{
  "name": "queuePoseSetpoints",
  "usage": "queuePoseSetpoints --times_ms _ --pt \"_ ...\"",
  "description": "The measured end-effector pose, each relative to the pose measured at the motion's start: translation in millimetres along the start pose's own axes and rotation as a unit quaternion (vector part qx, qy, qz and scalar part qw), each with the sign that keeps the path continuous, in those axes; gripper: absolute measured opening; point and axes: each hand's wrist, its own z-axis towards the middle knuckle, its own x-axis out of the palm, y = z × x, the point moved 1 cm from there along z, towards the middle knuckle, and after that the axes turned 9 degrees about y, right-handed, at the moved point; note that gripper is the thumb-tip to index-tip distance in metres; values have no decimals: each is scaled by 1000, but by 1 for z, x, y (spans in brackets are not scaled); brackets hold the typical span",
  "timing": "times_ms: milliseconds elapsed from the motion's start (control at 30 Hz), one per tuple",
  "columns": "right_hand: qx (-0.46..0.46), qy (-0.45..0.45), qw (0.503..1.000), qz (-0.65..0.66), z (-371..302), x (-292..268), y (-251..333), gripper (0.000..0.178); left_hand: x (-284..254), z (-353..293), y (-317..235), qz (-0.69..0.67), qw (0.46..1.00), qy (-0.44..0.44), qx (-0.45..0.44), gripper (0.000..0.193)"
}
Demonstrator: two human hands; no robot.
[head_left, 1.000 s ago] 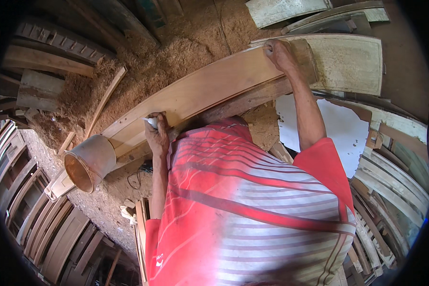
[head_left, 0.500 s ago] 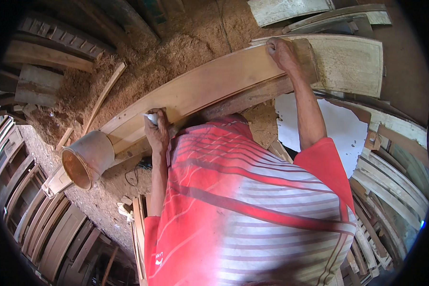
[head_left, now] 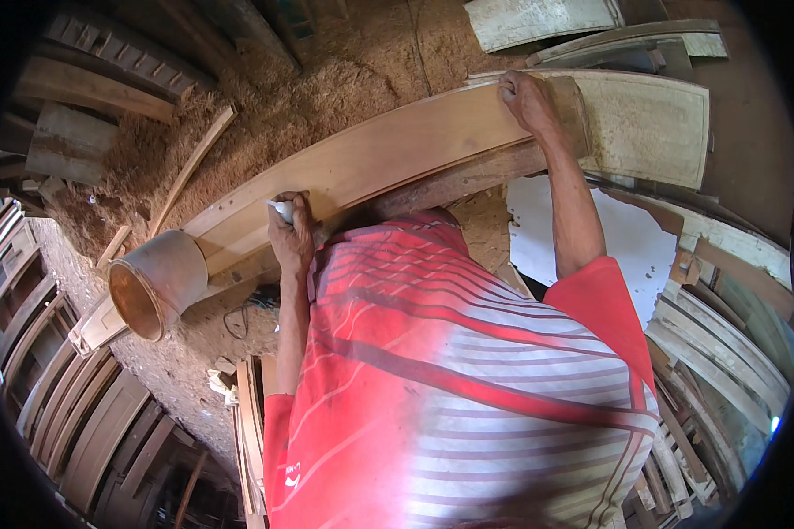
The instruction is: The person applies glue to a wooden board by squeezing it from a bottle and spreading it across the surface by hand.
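Note:
A long pale wooden board (head_left: 397,159) slants across a workbench beam (head_left: 454,187) in front of me. My left hand (head_left: 293,227) is closed around a small white bottle with a pointed tip (head_left: 282,209), over the left part of the board. At the board's far right end, my right hand (head_left: 529,104) is closed, with the fingers bent against the upper surface. Whatever lies in those fingers, if anything, is hidden. A pale round bucket (head_left: 172,269) lies tipped on its side at the left end of the board.
Sawdust (head_left: 344,79) covers the floor beyond the board. A loose wooden strip (head_left: 190,172) lies near the bucket. Panels (head_left: 648,123) and stacked boards (head_left: 723,339) crowd the right, with a white sheet (head_left: 582,238) beneath my right arm. More timber (head_left: 88,423) stands at the lower left.
The view has shifted slightly. My left hand has turned a little, showing more of the bottle's white tip. My right hand stays at the board's right end.

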Motion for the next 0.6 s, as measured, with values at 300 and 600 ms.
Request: queuePoseSetpoints --times_ms 300,600 --pt "27 -28 993 116 4 -1 -40 31 -1 2 -2 23 1000 1 -1 24" --pt "-84 135 946 283 14 21 134 28 1 -1 37 24 993 -47 108 25"
